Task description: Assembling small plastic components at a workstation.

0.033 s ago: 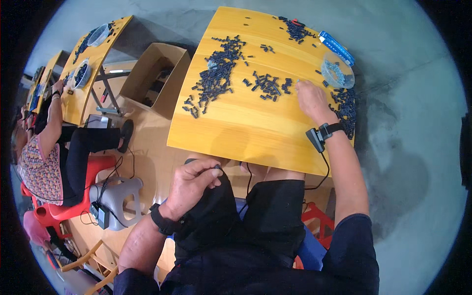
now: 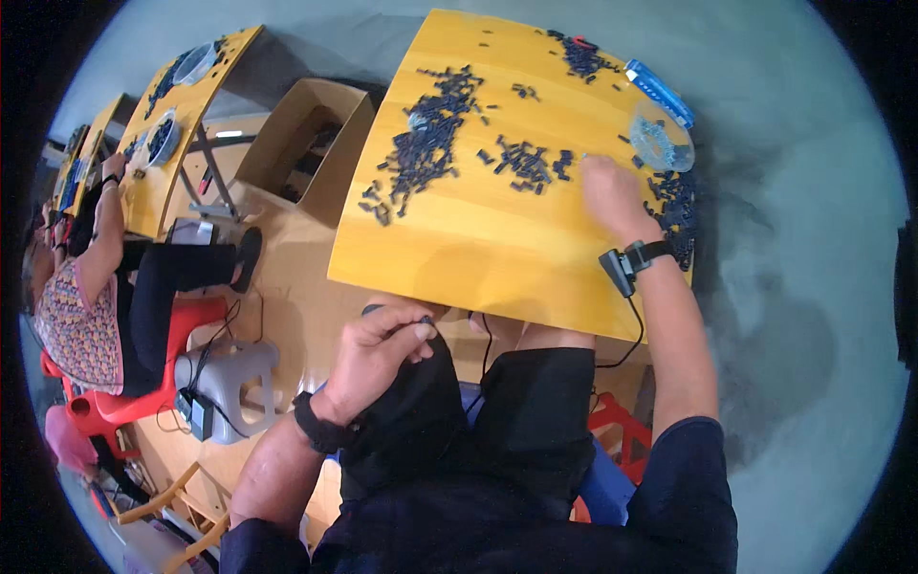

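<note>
Over my left thigh, below the table's near edge, my left hand (image 2: 375, 359) pinches a small black part (image 2: 426, 322) between thumb and forefinger. My right hand (image 2: 612, 196) rests at the right side of the yellow table (image 2: 459, 249), its fingers drawn together; a tiny bluish bit shows by the fingertips, too small to name. Just left of these fingertips lies a loose pile of short black tubular pieces (image 2: 526, 165). Right of the wrist, along the table edge, is another black pile (image 2: 677, 212). Beyond it stands a clear plastic bowl (image 2: 685, 161) with small light-blue pieces.
A large black pile (image 2: 426, 143) covers the table's left part, a smaller one (image 2: 585, 63) the far end. A blue-and-white box (image 2: 660, 94) lies at the far right edge. Left of the table are an open carton (image 2: 330, 206), a grey stool (image 2: 225, 383) and a seated person (image 2: 81, 316).
The view has shifted very slightly, with the table a little farther right. Both hands keep nearly the same pose and place.
</note>
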Demonstrator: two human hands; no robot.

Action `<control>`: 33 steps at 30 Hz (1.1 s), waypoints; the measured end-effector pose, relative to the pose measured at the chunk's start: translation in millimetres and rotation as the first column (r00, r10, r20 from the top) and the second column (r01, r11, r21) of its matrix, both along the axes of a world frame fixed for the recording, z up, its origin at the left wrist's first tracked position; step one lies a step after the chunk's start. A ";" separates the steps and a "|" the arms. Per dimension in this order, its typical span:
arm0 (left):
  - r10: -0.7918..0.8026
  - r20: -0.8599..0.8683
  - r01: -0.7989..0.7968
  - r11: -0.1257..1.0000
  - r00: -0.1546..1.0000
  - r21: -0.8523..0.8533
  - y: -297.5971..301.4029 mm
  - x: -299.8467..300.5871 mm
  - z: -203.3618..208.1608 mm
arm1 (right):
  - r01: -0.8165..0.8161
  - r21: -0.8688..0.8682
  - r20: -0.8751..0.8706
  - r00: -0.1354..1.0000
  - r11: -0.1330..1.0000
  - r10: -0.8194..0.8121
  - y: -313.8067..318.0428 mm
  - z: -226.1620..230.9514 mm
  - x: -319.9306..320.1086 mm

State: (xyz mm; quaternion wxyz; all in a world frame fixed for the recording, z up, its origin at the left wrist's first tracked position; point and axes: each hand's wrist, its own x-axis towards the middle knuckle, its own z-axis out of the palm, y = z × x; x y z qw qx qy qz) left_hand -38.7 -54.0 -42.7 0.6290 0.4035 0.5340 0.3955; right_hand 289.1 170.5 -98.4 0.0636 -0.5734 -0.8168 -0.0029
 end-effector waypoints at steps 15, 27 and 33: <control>-0.030 0.184 0.012 0.995 0.983 0.096 1.3 1.3 3.2 | -0.418 -0.503 -0.789 0.579 0.757 -0.205 -121.4 76.7 -92.4; -0.139 0.122 0.116 0.976 0.983 0.184 1.5 0.5 8.7 | -0.663 -0.501 -0.818 0.573 0.556 -0.053 -147.4 116.1 -123.9; -0.155 0.120 0.129 0.971 0.981 0.204 1.1 2.9 12.0 | -0.700 -0.510 -0.769 0.631 0.501 0.098 -145.1 118.4 -128.4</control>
